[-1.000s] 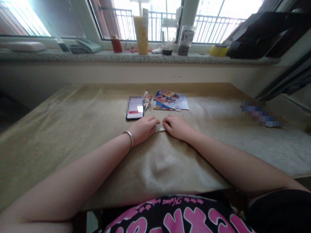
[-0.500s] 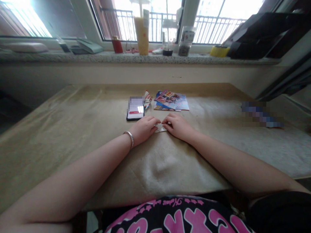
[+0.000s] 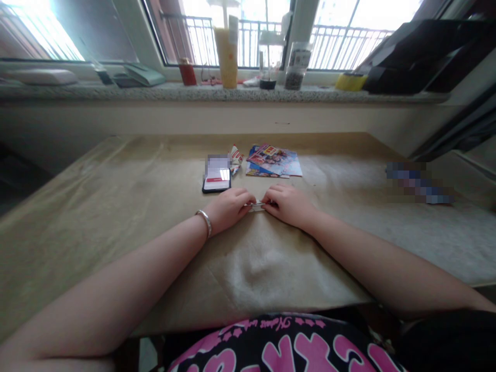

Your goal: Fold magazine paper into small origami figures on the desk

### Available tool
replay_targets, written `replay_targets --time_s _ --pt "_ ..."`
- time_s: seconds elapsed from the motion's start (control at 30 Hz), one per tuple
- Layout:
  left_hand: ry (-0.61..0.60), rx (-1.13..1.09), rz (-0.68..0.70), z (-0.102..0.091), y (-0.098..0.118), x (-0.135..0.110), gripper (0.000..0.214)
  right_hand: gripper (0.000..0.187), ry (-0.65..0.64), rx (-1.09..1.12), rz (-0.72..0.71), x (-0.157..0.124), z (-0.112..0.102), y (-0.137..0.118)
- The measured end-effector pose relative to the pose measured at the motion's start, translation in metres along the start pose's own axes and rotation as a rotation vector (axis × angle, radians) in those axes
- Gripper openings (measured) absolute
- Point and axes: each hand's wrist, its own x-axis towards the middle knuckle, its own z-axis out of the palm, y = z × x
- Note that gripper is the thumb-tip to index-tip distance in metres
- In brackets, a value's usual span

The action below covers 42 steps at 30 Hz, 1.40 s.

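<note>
A small folded piece of white paper [image 3: 256, 206] spans the gap between my hands, low over the cloth-covered table [image 3: 248, 279]. My left hand [image 3: 231, 206], with a silver bangle [image 3: 205, 222] at the wrist, pinches its left end between thumb and fingers. At the right end, my right hand [image 3: 287, 204] is closed on the same paper. Fingertips hide both ends. Just beyond my left hand lies a phone [image 3: 217, 181] with its screen lit. Printed paper sheets [image 3: 277, 161] are stacked past my right hand.
A crumpled wrapper [image 3: 236, 157] lies beside the phone. Far right is a blurred-out bluish object [image 3: 420, 183]. On the granite windowsill [image 3: 240, 94] stand a tall yellow cup [image 3: 228, 59], a red jar [image 3: 187, 72], clear containers [image 3: 295, 67] and a yellow tape roll [image 3: 351, 81].
The paper's upper edge now shows as a narrow raised fold between my fingers. My right hand has shifted slightly right and nearer to me; my left hand has barely moved.
</note>
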Motion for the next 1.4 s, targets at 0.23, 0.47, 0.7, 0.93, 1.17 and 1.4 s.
replay_targets --time_s 0.23,0.47,0.7,0.93,1.17,1.4 --pt "-0.034 0.077 0.052 0.0 -0.001 0.001 0.017 0.017 0.014 0.001 -0.029 0.0 0.004 -0.002" --pt "-0.041 0.184 0.076 -0.001 0.0 0.002 0.025 0.015 0.025 0.054 0.006 0.003 0.005 -0.006" --pt "-0.06 0.203 0.07 -0.003 0.001 0.002 0.025 0.014 -0.015 0.038 0.014 0.004 0.003 -0.006" --pt "-0.067 0.21 0.062 -0.005 0.001 0.001 0.024 0.013 -0.085 -0.017 0.038 0.0 -0.004 -0.001" --pt "-0.1 0.186 0.041 -0.006 -0.001 0.0 0.024 0.012 -0.196 -0.079 0.114 -0.002 -0.015 0.004" --pt "-0.132 0.15 0.028 -0.01 -0.001 -0.001 0.019 0.015 -0.265 -0.183 0.184 -0.004 -0.027 0.004"
